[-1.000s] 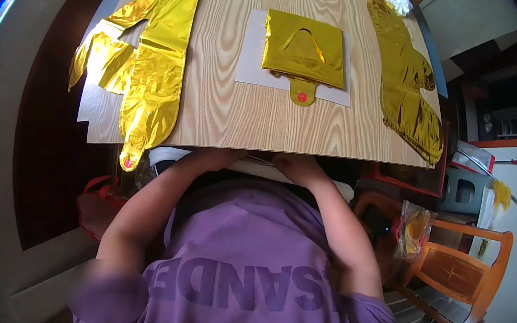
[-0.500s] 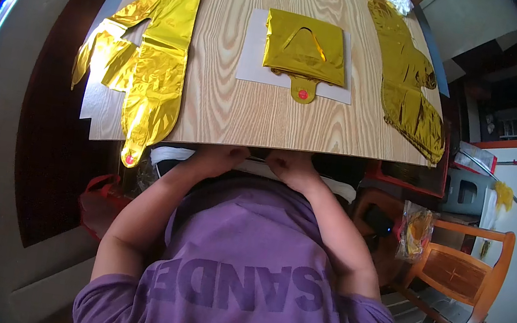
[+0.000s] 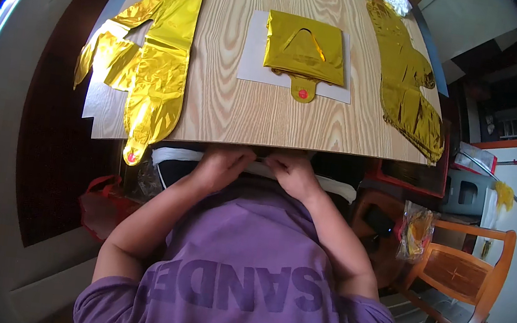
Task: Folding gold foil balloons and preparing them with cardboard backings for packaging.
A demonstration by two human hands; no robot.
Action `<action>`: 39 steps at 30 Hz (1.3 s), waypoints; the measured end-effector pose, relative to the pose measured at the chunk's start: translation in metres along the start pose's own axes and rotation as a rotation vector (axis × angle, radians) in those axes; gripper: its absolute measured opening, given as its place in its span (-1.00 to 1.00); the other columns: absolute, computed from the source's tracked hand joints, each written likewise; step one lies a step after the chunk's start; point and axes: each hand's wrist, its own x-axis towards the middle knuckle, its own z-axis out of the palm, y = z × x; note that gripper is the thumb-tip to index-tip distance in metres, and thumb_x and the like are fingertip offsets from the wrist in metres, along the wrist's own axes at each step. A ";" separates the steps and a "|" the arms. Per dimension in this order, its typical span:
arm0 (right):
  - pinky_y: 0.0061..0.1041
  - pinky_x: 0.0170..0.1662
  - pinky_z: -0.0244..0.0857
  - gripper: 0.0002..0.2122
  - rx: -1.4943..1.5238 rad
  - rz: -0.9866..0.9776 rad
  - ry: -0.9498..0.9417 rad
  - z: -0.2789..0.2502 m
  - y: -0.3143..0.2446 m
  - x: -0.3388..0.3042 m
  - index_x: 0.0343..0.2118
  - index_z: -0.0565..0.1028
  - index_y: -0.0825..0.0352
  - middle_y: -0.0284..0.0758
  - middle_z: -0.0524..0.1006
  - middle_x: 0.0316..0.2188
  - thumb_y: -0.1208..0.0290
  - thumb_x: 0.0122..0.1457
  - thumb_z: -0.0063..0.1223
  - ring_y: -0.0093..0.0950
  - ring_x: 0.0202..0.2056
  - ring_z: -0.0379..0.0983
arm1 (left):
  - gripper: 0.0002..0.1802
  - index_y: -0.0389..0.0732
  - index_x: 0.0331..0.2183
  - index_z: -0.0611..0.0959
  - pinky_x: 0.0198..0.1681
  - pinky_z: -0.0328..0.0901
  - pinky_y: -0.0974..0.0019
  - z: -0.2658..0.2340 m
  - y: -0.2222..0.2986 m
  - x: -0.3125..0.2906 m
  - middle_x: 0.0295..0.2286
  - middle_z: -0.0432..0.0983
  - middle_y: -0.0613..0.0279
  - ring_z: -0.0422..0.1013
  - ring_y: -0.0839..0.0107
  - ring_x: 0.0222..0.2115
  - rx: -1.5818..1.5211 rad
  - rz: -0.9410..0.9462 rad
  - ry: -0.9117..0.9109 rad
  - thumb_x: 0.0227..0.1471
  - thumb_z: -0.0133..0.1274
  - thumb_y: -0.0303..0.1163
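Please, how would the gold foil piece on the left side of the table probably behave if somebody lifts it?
The gold foil piece is probably floppy, since it looks thin and creased. It seems light for its size, because it lies nearly flat. Its glossy surface may be slippery, and its narrow end reaches past the table edge.

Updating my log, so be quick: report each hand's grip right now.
Left hand: fingers curled by the pale wood-grain tabletop; whether closed on anything cannot be told.
Right hand: fingers curled too; grip cannot be told.
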 end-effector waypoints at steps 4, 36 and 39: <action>-0.35 -0.26 0.40 -0.92 0.011 -0.111 -0.001 -0.006 -0.031 -0.020 -0.37 0.58 0.39 -0.14 0.59 -0.41 0.51 0.11 0.14 -0.20 -0.32 0.56 | -0.86 -0.29 -0.34 0.68 -0.24 0.43 0.13 -0.010 0.031 -0.008 -0.36 0.59 0.05 0.54 0.04 -0.36 0.059 0.171 -0.066 -0.03 0.21 -0.49; -0.32 -0.42 0.34 -0.92 -0.219 -0.871 -0.001 -0.074 -0.219 -0.009 -0.39 0.47 0.34 -0.24 0.42 -0.53 0.47 0.17 0.10 -0.23 -0.53 0.41 | -0.65 -0.18 -0.29 0.70 -0.40 0.27 0.26 -0.091 0.114 -0.010 -0.44 0.52 0.26 0.38 0.33 -0.51 0.082 0.695 0.346 -0.27 0.25 -0.61; -0.30 -0.37 0.38 -0.90 -0.065 -0.520 0.008 -0.079 -0.184 0.015 -0.38 0.48 0.35 -0.21 0.46 -0.51 0.44 0.16 0.13 -0.19 -0.45 0.48 | -0.89 -0.25 -0.34 0.69 -0.43 0.23 0.23 -0.095 0.142 -0.024 -0.49 0.49 0.20 0.38 0.32 -0.53 -0.357 0.583 0.206 -0.01 0.19 -0.52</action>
